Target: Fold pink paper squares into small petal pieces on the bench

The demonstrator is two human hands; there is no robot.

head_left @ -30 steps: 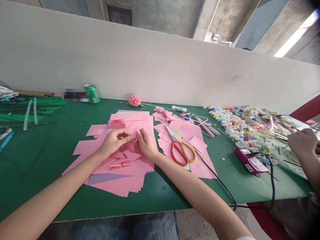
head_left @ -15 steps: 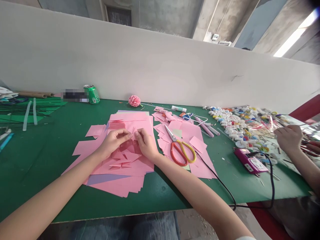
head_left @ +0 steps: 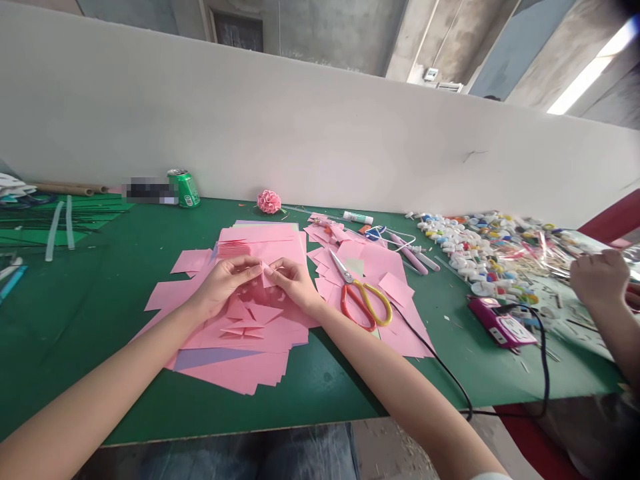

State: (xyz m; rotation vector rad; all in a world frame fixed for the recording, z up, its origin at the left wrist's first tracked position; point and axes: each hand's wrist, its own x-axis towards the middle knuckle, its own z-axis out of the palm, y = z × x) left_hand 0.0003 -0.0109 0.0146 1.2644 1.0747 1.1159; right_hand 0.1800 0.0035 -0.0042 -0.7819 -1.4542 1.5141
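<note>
Between my fingertips is a small folded piece of pink paper (head_left: 267,275). My left hand (head_left: 226,283) pinches its left side, and my right hand (head_left: 294,283) pinches it from the right. Beneath both hands lies a pile of pink paper sheets (head_left: 235,373) with some purple ones among them. Several folded pink pieces (head_left: 243,330) rest on the pile just below my hands. A stack of small pink slips (head_left: 233,248) sits behind my left hand. Scissors (head_left: 359,300) with one red and one yellow handle lie right of my right hand, on more pink paper.
A pink paper flower ball (head_left: 269,201) and a green can (head_left: 184,189) stand near the white partition (head_left: 300,133). At right are a glue stick (head_left: 358,217), a heap of small colourful parts (head_left: 470,247), a magenta power strip (head_left: 500,325) with a black cable, and another person's hand (head_left: 599,283).
My fingertips have come closer together, and the pink paper now stands up between them. The other person's hand has moved right.
</note>
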